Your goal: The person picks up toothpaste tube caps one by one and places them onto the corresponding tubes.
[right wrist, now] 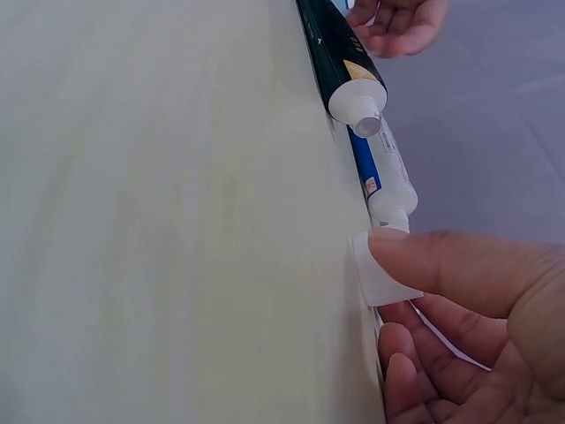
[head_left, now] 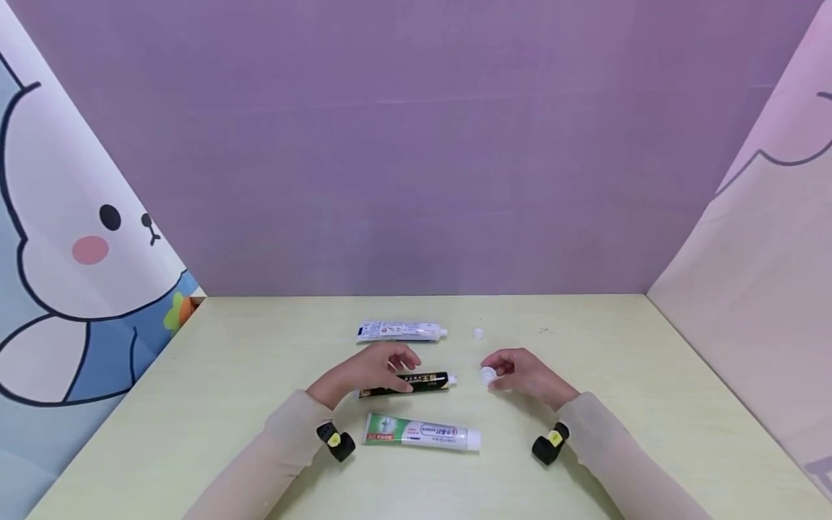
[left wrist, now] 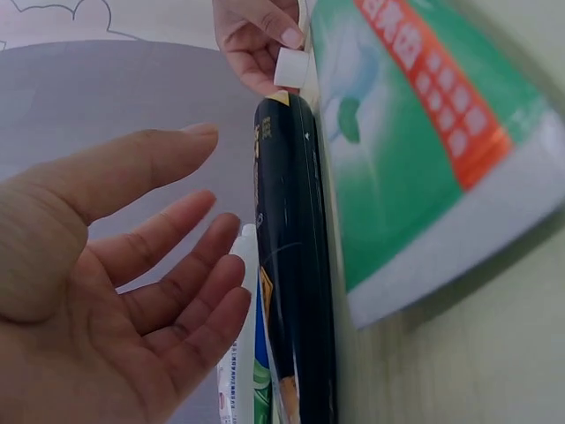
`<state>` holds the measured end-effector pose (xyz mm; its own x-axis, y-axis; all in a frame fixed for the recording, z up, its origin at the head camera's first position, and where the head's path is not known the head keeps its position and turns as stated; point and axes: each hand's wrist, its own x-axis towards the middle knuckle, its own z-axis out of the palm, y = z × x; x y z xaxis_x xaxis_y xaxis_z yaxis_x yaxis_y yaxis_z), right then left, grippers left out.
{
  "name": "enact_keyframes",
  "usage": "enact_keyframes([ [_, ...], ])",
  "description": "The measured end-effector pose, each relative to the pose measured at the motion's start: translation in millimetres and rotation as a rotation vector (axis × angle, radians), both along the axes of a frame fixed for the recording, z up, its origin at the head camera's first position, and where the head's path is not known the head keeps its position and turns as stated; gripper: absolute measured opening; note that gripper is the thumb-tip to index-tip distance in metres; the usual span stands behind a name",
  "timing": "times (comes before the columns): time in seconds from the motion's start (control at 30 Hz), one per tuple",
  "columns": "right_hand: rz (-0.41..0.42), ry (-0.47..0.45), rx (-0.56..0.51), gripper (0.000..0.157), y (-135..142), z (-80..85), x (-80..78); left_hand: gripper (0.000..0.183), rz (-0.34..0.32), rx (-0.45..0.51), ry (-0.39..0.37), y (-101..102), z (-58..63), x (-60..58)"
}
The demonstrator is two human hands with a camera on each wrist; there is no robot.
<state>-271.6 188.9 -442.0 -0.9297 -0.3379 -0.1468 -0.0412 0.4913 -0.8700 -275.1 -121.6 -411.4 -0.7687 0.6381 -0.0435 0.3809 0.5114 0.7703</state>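
Note:
My left hand (head_left: 380, 368) hovers at the black toothpaste tube (head_left: 429, 381), its fingers loosely bent. In the left wrist view a gap shows between those fingers and the black tube (left wrist: 291, 247). Between thumb and fingers my right hand (head_left: 526, 374) pinches a white cap (head_left: 487, 375), low at the table. The right wrist view shows the thumb on the rim of the cap (right wrist: 386, 274). The black tube's bare white nozzle (right wrist: 367, 124) points toward the right hand. Nearer lies a green and white toothpaste tube (head_left: 422, 433) with its cap (head_left: 474, 440) on.
Behind the black tube lies a white and blue toothpaste tube (head_left: 399, 331), its nozzle uncovered. A small white cap (head_left: 478, 334) stands to its right. The pale table (head_left: 260, 332) ends at a purple backdrop (head_left: 416, 180), with printed cartoon panels at both sides.

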Motion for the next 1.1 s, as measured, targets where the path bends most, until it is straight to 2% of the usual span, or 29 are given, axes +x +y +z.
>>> enact_keyframes([
  [0.17,-0.015,-0.007,0.009,0.031,-2.3,-0.1,-0.8,0.038,0.016,-0.022,-0.031,-0.1,-5.4,-5.1],
  [0.4,-0.043,-0.019,0.001,0.029,-4.0,-1.8,0.9,0.036,0.022,-0.102,-0.03,3.6,-7.9,-5.9],
  [0.57,-0.033,-0.014,-0.007,0.028,-4.0,-1.4,3.2,0.035,0.042,-0.152,-0.008,4.8,-9.8,-6.0],
  [0.73,-0.069,-0.024,0.0,0.027,-5.6,1.3,2.0,0.035,0.073,-0.182,0.016,4.9,-8.0,-6.7],
  [1.1,-0.077,-0.023,-0.001,0.024,-3.8,-1.2,2.0,0.033,0.096,-0.226,0.017,6.1,-10.1,-4.3],
])
